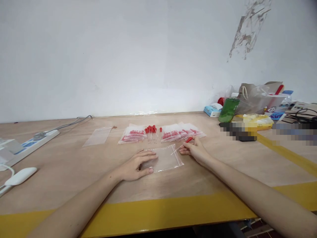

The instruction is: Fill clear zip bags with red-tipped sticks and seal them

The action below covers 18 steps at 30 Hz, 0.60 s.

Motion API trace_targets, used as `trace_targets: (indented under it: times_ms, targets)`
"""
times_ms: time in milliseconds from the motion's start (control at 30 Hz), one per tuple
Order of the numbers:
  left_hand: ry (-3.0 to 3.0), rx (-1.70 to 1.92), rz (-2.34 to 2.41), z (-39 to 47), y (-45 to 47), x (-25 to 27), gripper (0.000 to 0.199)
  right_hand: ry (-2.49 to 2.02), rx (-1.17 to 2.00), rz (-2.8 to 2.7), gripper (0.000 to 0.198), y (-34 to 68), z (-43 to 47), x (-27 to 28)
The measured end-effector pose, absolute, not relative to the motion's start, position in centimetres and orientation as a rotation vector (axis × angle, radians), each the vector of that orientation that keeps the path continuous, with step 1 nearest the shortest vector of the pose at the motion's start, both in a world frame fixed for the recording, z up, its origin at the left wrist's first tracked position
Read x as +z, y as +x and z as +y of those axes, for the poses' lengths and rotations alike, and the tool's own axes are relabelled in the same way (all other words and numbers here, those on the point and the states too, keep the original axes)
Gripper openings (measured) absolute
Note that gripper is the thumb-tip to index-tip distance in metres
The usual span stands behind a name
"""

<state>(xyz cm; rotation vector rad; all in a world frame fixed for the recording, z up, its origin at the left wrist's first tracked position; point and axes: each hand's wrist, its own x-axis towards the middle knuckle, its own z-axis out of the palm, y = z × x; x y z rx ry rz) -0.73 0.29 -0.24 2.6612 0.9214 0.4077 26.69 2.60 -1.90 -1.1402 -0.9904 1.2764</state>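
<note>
A clear zip-lock bag (164,160) lies flat on the table, its zip end to the right. My left hand (136,165) rests across the bag's left end with fingers stretched out. My right hand (195,150) pinches a red-bulbed dropper (189,139), whose thin clear tube reaches left over the zip end; whether the tip is inside the bag I cannot tell. Beyond the bag, several loose droppers (151,130) lie in a row, one (160,130) slightly apart. Filled bags with red bulbs showing are stacked to the left (133,133) and right (182,132) of them.
Flat empty bags (97,136) lie at the left, near a power strip (32,147) and a white plug (21,176). At the right stand a tissue pack (212,110), a green bottle (229,108) and a yellow packet (259,122). Yellow tape (168,211) lines the table's front edge.
</note>
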Motion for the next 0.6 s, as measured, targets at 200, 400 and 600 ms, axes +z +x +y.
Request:
trace_targets:
  times_ms: [200, 400, 600]
  targets:
    - [2.650, 0.428, 0.932, 0.2, -0.8, -0.2, 0.055, -1.154, 1.401, -1.475, 0.029, 29.0, 2.4, -1.4]
    - [2.643, 0.426, 0.935, 0.2, -0.8, -0.3, 0.055, -1.180, 1.139, -1.862, 0.033, 29.8, 3.5, -2.2]
    - [2.643, 0.439, 0.925, 0.3, -0.6, -0.3, 0.055, -1.176, 1.251, -1.689, 0.034, 27.3, 3.2, -2.6]
